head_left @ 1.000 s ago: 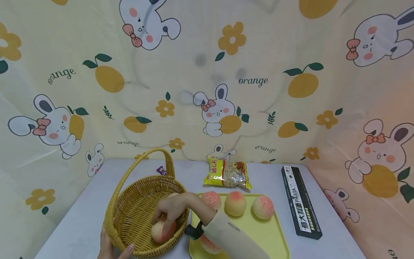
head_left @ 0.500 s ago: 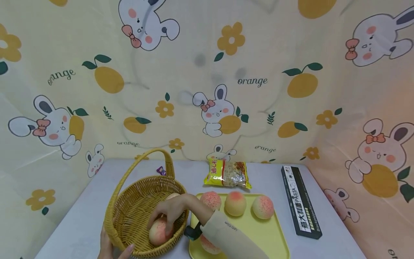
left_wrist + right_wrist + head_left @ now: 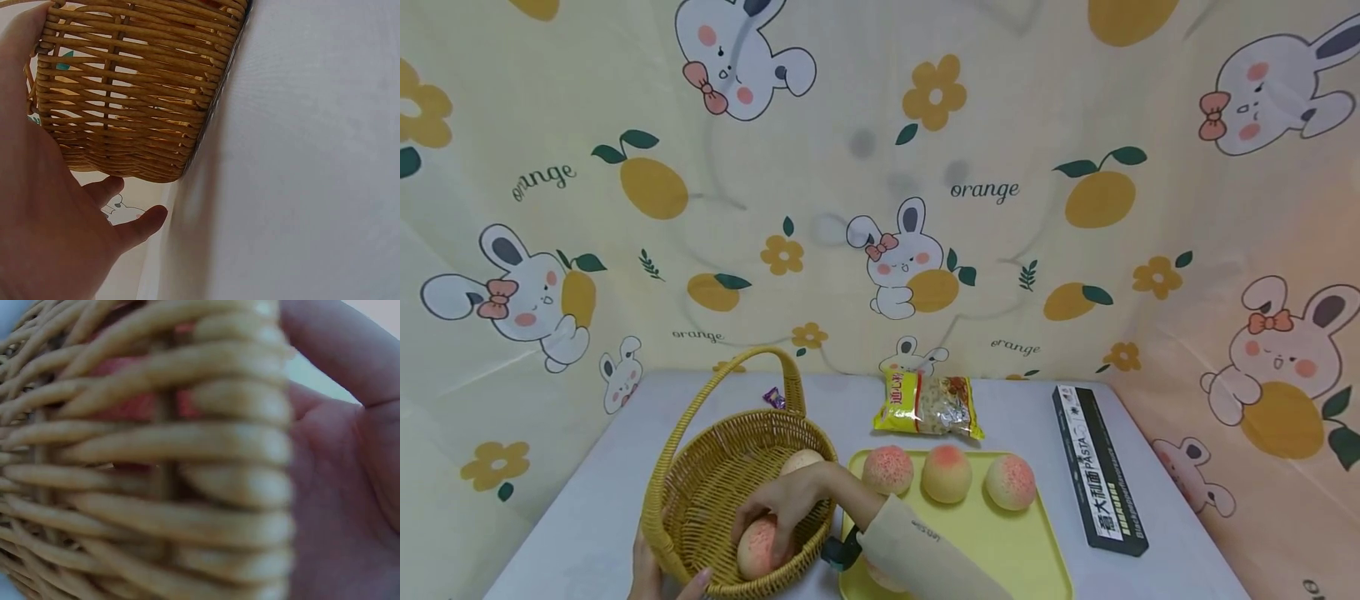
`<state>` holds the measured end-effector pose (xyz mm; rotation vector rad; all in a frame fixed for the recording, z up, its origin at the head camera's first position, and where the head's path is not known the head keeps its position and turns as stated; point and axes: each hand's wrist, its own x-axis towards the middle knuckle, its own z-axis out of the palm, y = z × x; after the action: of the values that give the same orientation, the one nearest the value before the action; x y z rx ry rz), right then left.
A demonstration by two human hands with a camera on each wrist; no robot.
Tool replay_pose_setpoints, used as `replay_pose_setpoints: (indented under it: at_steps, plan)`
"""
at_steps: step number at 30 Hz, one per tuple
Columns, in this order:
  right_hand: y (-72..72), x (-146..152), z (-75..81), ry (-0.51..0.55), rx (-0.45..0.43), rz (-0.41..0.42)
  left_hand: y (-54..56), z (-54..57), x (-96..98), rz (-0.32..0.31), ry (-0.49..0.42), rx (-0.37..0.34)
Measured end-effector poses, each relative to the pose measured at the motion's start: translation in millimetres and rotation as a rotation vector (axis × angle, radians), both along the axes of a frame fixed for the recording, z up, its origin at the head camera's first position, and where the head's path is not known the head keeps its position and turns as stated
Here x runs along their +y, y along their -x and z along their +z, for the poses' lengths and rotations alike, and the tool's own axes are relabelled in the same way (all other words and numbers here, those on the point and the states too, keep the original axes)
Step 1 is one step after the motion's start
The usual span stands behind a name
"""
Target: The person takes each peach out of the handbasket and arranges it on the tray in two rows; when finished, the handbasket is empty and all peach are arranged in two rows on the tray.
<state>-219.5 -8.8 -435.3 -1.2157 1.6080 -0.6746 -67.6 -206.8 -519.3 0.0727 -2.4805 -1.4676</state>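
Inside the wicker basket (image 3: 703,492), my right hand (image 3: 793,496) holds a pink-and-cream peach (image 3: 756,546), thumb and fingers bent around its sides. Another peach (image 3: 802,459) lies farther back in the basket, partly behind that hand. My left hand (image 3: 653,571) rests against the basket's near left side. In the left wrist view its fingers (image 3: 140,228) stretch out beside the weave, with one digit touching the rim. The right wrist view is filled by blurred basket weave (image 3: 244,444), with the peach's red (image 3: 125,403) showing through the gaps.
A yellow tray (image 3: 985,550) bears several peaches, including a speckled peach (image 3: 888,470); one is mostly covered by the right sleeve. Behind it lies a pasta bag (image 3: 928,404). A black pasta box (image 3: 1097,471) lies to the right, a purple candy (image 3: 773,397) behind the basket.
My right hand has moved left inside the basket with the peach. The peach behind it shows more now. The left hand and basket stay about where they were.
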Motion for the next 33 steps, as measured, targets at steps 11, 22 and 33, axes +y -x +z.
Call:
replay_pose_setpoints:
  at_steps: [11, 22, 33]
  plan:
    - [-0.9, -1, -4.7, -0.002, 0.035, -0.014, 0.8, -0.7, 0.1, -0.006, 0.033, 0.031]
    - [-0.7, 4, -5.4, 0.009, 0.002, -0.025, 2.8, -2.8, -1.7, -0.008, -0.026, 0.025]
    - [-0.3, 17, 4.7, 0.105, 0.124, -0.052, 3.1, -3.0, -3.2, -0.014, -0.014, 0.016]
